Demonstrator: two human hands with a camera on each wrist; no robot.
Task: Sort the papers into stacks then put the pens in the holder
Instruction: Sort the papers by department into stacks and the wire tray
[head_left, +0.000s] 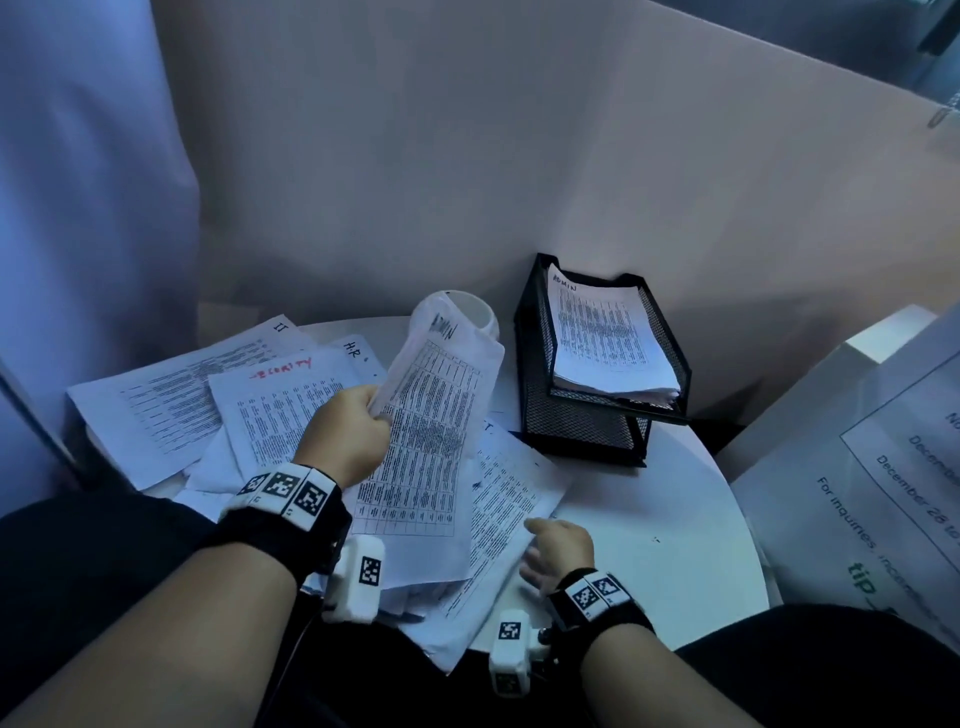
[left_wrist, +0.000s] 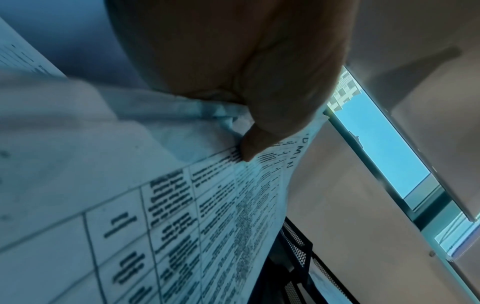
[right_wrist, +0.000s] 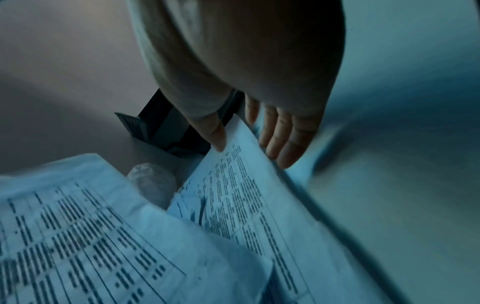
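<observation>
Closest in are the two forearms with their marker-covered wristbands, reaching over a round white table (head_left: 675, 519) littered with printed sheets. The left hand (head_left: 345, 434) is closed round the edge of a sheet headed ADMIN (head_left: 431, 431), lifted clear of the loose pile (head_left: 218, 410), thumb pinching it from the front. The right hand (head_left: 558, 551) lies relaxed and spread at the near edge of another sheet (head_left: 514, 499) on the table, its thumb on top and fingers (right_wrist: 283, 135) seemingly beneath that edge, holding nothing firmly. To the right, against the wall, stands a black mesh tray (head_left: 524, 332) with a stack (head_left: 608, 338) also marked ADMIN in its upper tier, so the lifted sheet looks bound for that stack. To do it well, I'd carry the sheet over flat rather than by one crumpling edge, let the right hand come up to steady the free end, and slide it in square on the stack so the heading lines up. Sheets marked SECURITY (head_left: 280, 364) and HR (head_left: 353, 349) wait in the pile to the left. A white cup (head_left: 475, 309) stands behind the lifted sheet, presumably the holder; I can see no pens from here.
</observation>
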